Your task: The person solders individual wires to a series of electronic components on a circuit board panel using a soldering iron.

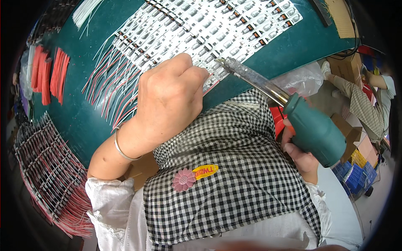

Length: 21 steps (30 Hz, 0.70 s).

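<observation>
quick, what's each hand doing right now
Left hand: fingers curled shut, pinching at the edge of the white panel of small circuit boards; what they grip is hidden.
Right hand: closed around the green soldering iron.

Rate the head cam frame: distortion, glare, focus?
Head view: strong fisheye, the green table edge bows and the corners are vignetted black; lighting is even and soft, with little shadow; a glare streak on the soldering iron shaft; left hand and white circuit strips are sharp, while the wire bundles at the left rim look smeared.
</observation>
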{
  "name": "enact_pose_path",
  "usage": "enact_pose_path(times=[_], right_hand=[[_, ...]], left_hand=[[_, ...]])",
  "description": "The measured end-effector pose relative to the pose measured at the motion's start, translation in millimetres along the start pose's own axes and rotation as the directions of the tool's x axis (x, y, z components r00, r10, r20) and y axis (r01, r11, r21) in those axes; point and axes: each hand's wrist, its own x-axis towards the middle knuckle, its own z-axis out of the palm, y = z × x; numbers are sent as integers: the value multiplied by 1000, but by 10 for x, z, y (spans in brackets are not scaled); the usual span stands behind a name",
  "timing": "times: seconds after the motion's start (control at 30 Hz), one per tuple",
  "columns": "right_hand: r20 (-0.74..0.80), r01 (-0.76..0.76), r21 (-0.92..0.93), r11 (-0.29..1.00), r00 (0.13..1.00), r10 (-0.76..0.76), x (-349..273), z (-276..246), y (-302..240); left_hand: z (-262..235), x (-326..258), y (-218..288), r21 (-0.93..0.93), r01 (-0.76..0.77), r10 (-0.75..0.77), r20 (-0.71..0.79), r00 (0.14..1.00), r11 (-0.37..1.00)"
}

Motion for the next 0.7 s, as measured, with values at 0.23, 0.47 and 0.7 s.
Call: enact_pose_path(times=[0.23,0.47,0.7], right_hand=[[33,3,155,988,999,-8,42,-25,-45],[-59,63,262,963,997,-50,-64,-36,138],[86,33,150,988,995,-46,-201,-106,398]], left_hand=[[3,11,29,6,17,-17,7,1000,1000],[-65,8,17,0,-128,128,-100,987,992],[57,-89,40,-34,-56,55,-42,998,998]])
